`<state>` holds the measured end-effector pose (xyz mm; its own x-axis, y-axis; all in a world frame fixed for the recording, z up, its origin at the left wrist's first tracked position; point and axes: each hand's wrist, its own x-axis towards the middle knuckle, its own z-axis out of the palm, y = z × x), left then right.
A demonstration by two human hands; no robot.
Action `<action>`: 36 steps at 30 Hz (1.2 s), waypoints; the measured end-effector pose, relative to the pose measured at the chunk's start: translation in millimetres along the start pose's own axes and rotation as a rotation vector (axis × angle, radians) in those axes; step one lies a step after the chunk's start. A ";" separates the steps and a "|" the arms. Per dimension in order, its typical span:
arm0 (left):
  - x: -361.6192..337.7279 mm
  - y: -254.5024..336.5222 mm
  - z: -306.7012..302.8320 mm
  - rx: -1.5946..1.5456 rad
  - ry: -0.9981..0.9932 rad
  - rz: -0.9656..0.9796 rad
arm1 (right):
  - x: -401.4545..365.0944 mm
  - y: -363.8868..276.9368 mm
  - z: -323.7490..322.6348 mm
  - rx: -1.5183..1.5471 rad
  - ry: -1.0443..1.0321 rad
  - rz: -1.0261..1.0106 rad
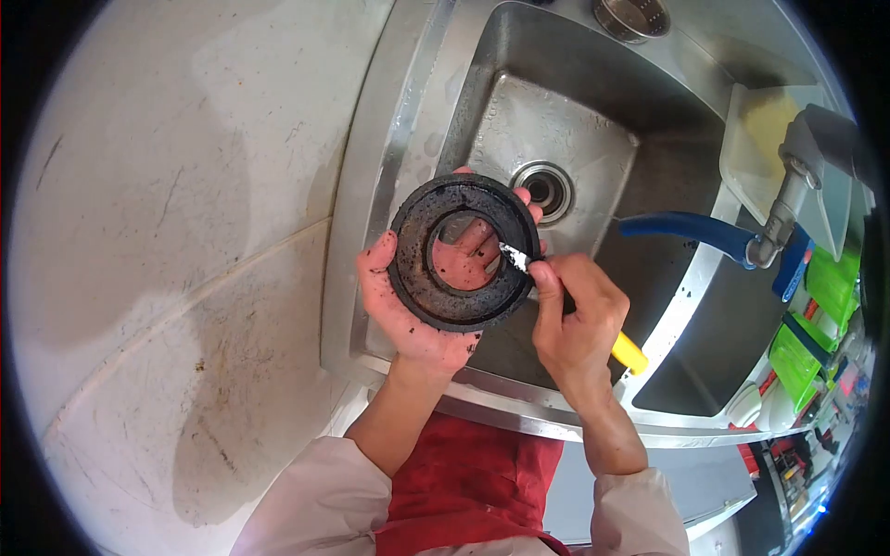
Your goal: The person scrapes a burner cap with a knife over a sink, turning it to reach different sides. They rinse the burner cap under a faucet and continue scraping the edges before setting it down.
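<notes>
My left hand (pixel 408 320) is wrapped around a round black ring (pixel 417 255) with a wide central hole, propping it up from below. Fingers show through the hole and at the ring's far edge. The ring's surface is grimy, and dark crumbs stick to my palm and wrist. My right hand (pixel 579 320) grips a yellow-handled knife (pixel 629 354), its handle end poking out beside the wrist. The short shiny blade lies over the right side of the ring, its tip at the inner rim. Both hands are above the front of the steel sink (pixel 575 130).
A drain (pixel 543 193) sits in the sink's floor. To the right are a blue-handled faucet (pixel 691 232), a pale plastic container (pixel 742 139) and green items (pixel 797 361). A perforated metal strainer (pixel 632 17) stands at the back edge. A stained white wall (pixel 185 185) borders the left.
</notes>
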<state>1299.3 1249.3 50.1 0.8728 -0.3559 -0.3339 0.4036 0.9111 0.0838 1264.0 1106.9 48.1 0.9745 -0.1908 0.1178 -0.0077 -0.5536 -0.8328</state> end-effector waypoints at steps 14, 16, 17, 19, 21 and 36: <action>9.2 -21.4 11.3 0.039 0.150 0.296 | -17.3 -28.1 12.5 -0.024 -0.029 0.071; 12.4 -26.1 31.6 -0.034 0.263 0.373 | -19.6 -22.5 12.7 -0.022 -0.039 0.098; 12.2 -27.3 30.6 0.009 0.253 0.407 | -20.0 -16.5 13.5 -0.041 -0.032 0.111; 11.7 -27.1 -7.2 0.279 0.015 0.443 | -24.0 -19.9 15.6 0.006 -0.034 0.072; 14.1 -26.8 -18.0 0.285 -0.091 0.456 | -23.9 -21.3 16.3 0.013 -0.033 0.054; -1.3 26.2 11.0 0.212 0.122 -0.028 | 8.3 -2.8 10.6 -0.120 -0.052 -0.189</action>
<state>1311.7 1271.3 63.0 0.8261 -0.3414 -0.4484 0.4873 0.8324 0.2639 1274.4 1115.4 45.7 0.9713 -0.0343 0.2352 0.1526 -0.6688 -0.7277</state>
